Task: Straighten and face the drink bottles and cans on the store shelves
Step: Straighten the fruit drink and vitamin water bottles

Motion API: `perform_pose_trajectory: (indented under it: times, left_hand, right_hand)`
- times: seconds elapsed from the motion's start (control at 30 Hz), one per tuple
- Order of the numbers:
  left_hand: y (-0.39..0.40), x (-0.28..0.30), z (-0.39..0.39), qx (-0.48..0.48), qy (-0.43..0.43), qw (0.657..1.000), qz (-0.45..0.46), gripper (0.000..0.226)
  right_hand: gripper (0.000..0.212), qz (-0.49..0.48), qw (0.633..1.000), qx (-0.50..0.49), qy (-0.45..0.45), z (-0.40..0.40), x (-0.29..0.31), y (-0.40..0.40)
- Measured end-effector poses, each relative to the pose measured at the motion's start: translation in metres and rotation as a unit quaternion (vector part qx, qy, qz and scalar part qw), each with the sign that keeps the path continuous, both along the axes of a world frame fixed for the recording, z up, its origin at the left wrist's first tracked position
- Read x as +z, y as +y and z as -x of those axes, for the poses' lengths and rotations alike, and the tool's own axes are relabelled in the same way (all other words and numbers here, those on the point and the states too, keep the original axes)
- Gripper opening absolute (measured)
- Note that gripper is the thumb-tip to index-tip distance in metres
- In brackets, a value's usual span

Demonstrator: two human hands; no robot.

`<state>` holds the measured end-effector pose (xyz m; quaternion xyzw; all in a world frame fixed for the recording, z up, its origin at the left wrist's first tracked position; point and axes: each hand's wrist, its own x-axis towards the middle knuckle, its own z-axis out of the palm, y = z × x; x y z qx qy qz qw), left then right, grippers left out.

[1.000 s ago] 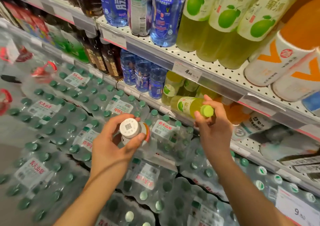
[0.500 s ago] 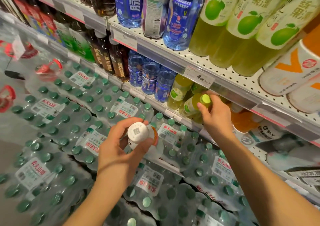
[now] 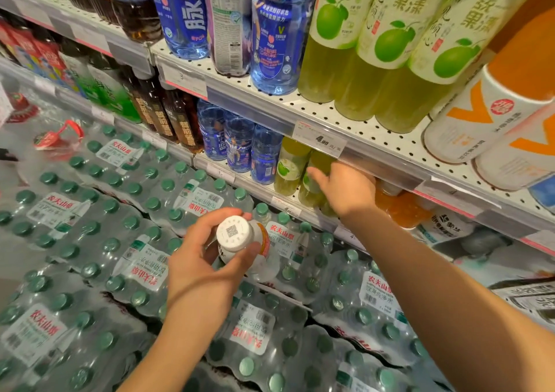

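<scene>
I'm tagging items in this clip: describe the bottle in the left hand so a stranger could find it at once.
Start at the shrink-wrapped packs of green-capped water filling the lower frame. Above them, near the middle, the left hand grips a small bottle. It alone has a wide white cap with a QR code, plus an orange band below.

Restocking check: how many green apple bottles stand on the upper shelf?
3, side by side on the upper shelf: left, middle, right. More may hide behind.

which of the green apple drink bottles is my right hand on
The one on the lower shelf under your right hand, right of the free-standing one.
</scene>
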<state>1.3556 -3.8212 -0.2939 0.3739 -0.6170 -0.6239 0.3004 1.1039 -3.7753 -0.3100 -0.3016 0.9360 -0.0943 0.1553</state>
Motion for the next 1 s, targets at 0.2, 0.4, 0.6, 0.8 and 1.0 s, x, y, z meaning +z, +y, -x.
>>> perform_pose_trajectory:
  times: [0.2, 0.4, 0.6, 0.8, 1.0]
  left_hand:
    - [0.003, -0.004, 0.003, -0.01, -0.013, 1.0, -0.001, 0.043]
    - [0.004, -0.002, 0.006, -0.015, -0.01, 1.0, 0.006, 0.046]
    - [0.005, -0.005, 0.006, -0.024, -0.015, 1.0, 0.007, 0.046]
    - [0.01, -0.002, 0.007, -0.023, -0.027, 0.999, 0.005, 0.043]
    - [0.028, 0.01, 0.02, -0.033, -0.016, 0.999, 0.006, 0.046]
  right_hand:
    - [0.035, 0.008, 0.991, -0.021, -0.131, 0.021, 0.008, -0.001]
    - [0.035, -0.009, 0.992, 0.025, -0.125, 0.02, 0.01, -0.004]
    - [0.042, 0.017, 0.998, 0.014, -0.055, 0.01, -0.005, -0.004]
    - [0.044, 0.089, 0.974, 0.1, 0.181, -0.016, -0.029, 0.023]
    - [0.042, 0.309, 0.941, 0.127, 0.056, -0.066, -0.03, 0.098]
